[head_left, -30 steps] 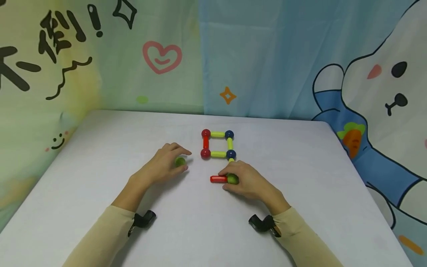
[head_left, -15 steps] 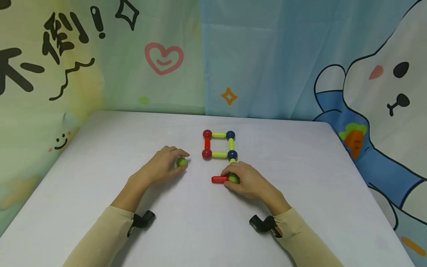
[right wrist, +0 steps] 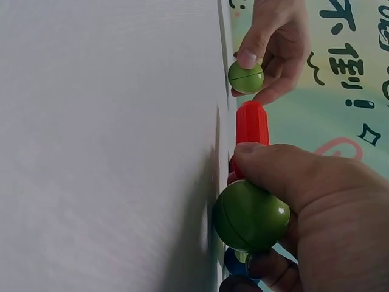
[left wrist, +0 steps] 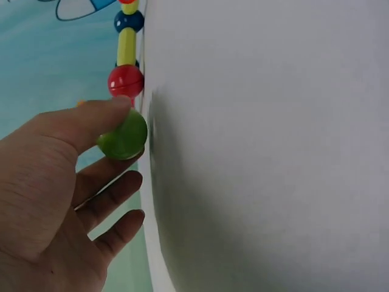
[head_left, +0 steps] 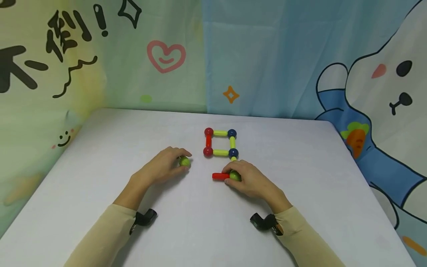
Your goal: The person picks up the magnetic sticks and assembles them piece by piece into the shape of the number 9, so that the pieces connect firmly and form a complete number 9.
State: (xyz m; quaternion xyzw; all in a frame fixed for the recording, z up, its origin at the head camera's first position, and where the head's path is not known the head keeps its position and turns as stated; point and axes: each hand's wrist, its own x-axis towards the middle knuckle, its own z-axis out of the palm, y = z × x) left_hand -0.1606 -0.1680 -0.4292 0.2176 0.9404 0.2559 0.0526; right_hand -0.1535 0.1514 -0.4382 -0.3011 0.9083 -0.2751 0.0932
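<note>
My left hand (head_left: 164, 163) pinches a green ball (left wrist: 123, 137) between thumb and fingertips, left of the joined pieces. With my right hand (head_left: 251, 178) I grip a red stick (right wrist: 251, 123) joined to a second green ball (right wrist: 252, 216). The thumb lies on the stick close to the ball, and fingers are partly hidden behind. Just beyond this hand lies a square of sticks and balls: two red balls (head_left: 208, 151), two blue balls (head_left: 233, 152), yellow sticks (head_left: 220, 152) and one red stick. Another yellow stick runs from the near blue ball towards the right hand's green ball; their joint is covered.
The pieces lie on a white table (head_left: 186, 222). A printed curtain (head_left: 260, 66) hangs behind its far edge and along the left side. Each wrist wears a small black camera (head_left: 145, 217) at the sleeve end.
The left green ball has come slightly right, nearer the square, and shows more between the fingertips. The right thumb has moved up onto the red stick. The head view has shifted a little.
</note>
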